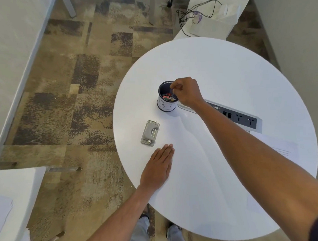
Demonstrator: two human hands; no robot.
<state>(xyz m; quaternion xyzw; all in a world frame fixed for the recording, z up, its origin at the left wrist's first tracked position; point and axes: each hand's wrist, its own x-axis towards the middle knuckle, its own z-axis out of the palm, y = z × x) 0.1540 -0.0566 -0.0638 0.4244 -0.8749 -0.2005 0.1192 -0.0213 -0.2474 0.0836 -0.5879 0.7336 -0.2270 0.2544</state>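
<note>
The dark cup (167, 104) stands on the left part of the white table (228, 68), with small colored bits inside. The right hand (187, 92) is over its right rim, fingers curled; I cannot tell if they hold anything. The left hand (158, 165) lies flat and loose on the table, nearer, beside a grey metal punch (150, 133).
</note>
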